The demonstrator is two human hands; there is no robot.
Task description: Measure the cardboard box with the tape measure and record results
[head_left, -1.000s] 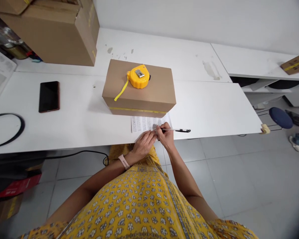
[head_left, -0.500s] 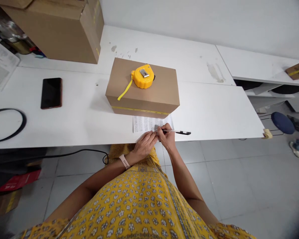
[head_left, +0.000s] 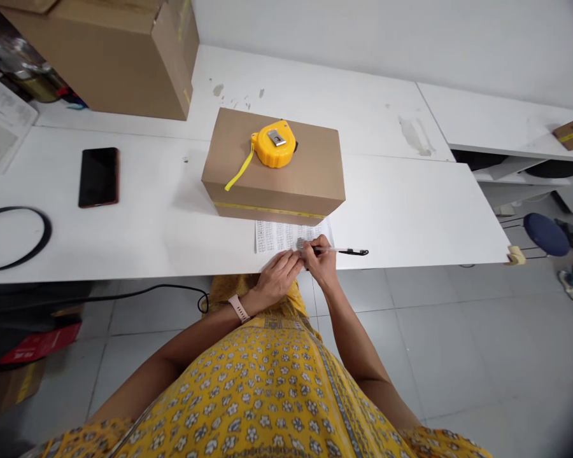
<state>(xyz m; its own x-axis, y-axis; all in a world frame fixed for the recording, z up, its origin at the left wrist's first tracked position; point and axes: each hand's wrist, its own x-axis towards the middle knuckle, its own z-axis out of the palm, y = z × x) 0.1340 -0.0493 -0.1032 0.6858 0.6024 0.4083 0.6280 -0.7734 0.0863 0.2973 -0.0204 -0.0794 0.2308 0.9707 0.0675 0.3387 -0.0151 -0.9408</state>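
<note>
My right hand (head_left: pixel 321 262) is closed round a pen (head_left: pixel 346 250), whose tip rests on a printed sheet of paper (head_left: pixel 279 234) at the front edge of the white table (head_left: pixel 401 210). My left hand (head_left: pixel 277 280) lies flat on the lower part of that sheet, fingers stretched out beside the pen tip. Just behind the sheet stands a small closed cardboard box (head_left: pixel 310 175) with yellow tape. A yellow tape measure (head_left: pixel 274 144) lies on top of the box, a short length of tape hanging out.
A black phone (head_left: pixel 98 176) lies to the left on the table, a black cable loop (head_left: pixel 16 235) further left. A big cardboard box (head_left: pixel 119 54) stands at the back left. A blue stool (head_left: pixel 547 233) stands on the tiled floor at right.
Both hands stay on the sheet; the pen has barely shifted. The view has drifted slightly, so everything sits a little further right in the picture.
</note>
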